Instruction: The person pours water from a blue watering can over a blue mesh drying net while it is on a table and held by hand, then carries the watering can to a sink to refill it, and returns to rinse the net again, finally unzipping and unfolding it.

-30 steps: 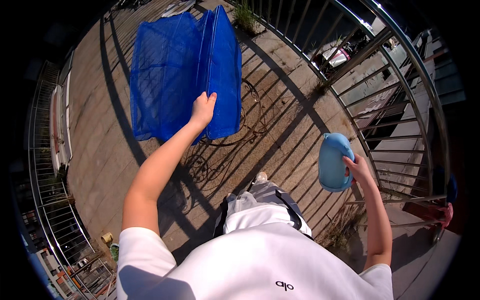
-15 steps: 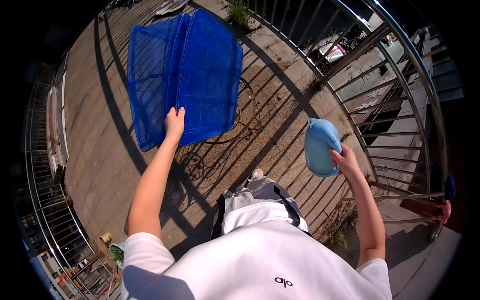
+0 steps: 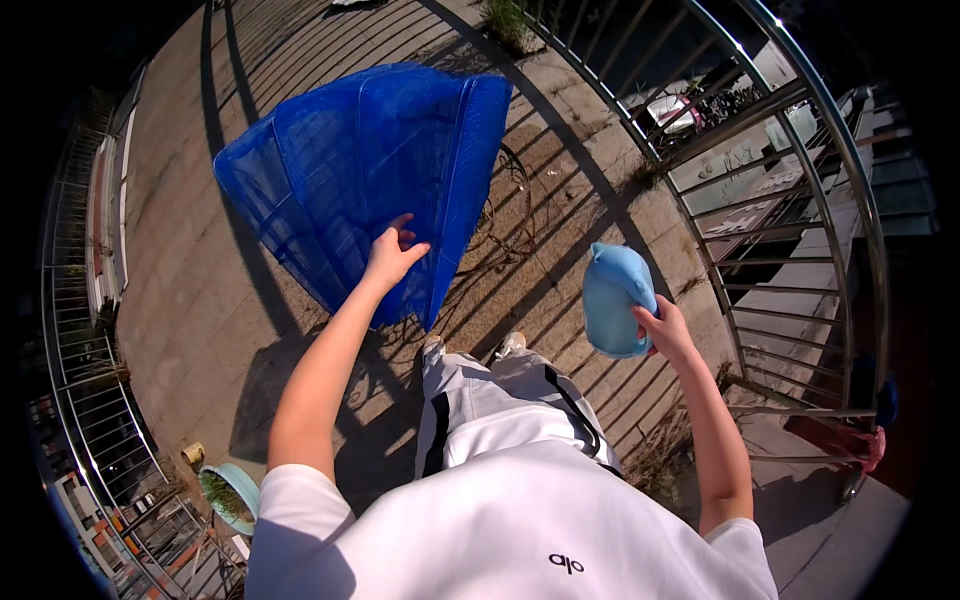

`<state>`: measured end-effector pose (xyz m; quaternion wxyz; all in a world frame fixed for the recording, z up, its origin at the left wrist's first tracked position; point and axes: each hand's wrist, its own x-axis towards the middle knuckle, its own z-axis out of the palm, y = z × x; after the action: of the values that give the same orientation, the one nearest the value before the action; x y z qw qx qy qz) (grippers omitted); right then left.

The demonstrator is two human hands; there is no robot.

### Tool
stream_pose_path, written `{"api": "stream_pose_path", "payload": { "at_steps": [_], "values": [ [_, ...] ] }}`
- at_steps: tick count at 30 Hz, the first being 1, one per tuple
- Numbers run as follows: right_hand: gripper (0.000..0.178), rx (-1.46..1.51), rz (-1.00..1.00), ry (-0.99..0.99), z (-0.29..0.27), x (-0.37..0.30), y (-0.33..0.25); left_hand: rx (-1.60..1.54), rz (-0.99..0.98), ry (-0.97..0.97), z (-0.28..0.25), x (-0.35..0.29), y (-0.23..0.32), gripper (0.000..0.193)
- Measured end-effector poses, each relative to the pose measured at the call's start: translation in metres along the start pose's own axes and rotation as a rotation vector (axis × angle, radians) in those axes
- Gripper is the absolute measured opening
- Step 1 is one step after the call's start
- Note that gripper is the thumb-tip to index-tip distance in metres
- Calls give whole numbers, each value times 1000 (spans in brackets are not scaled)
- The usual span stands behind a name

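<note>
A large blue mesh net [image 3: 340, 170] with stiff bent edges stands fanned out ahead of me, to the left of centre. My left hand [image 3: 392, 258] is at its near side, thumb and fingers apart; whether the fingertips touch the mesh I cannot tell. Out to the right, my right hand [image 3: 664, 326] grips the edge of a light blue, rounded, bowl-like thing [image 3: 614, 305] with small bumps on its rim. Its exact kind is not plain. Fingers curl behind it and are partly hidden.
A metal railing [image 3: 800, 200] curves along the right, and another railing [image 3: 75, 400] runs down the left. Coiled cord or wire [image 3: 515, 215] lies on the paved floor [image 3: 165, 330] behind the net. A pale green planter [image 3: 238, 490] is at lower left.
My left hand has let go of the net's edge and its fingers have spread. The net has swung nearer and fanned out leftward. The light blue thing has shifted slightly left.
</note>
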<state>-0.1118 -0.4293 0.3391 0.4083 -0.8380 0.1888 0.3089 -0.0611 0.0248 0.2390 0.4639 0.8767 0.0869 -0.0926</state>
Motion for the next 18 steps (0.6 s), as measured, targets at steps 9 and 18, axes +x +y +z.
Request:
{"api": "stream_pose_path", "payload": {
  "at_steps": [9,18],
  "values": [
    [23,87,113,149,51,-54,-32,457,393,1077,-178,21,24,68],
    [24,197,162,258,118,-97,-44,-40,-67,596,-185,82,-72,58]
  ]
}}
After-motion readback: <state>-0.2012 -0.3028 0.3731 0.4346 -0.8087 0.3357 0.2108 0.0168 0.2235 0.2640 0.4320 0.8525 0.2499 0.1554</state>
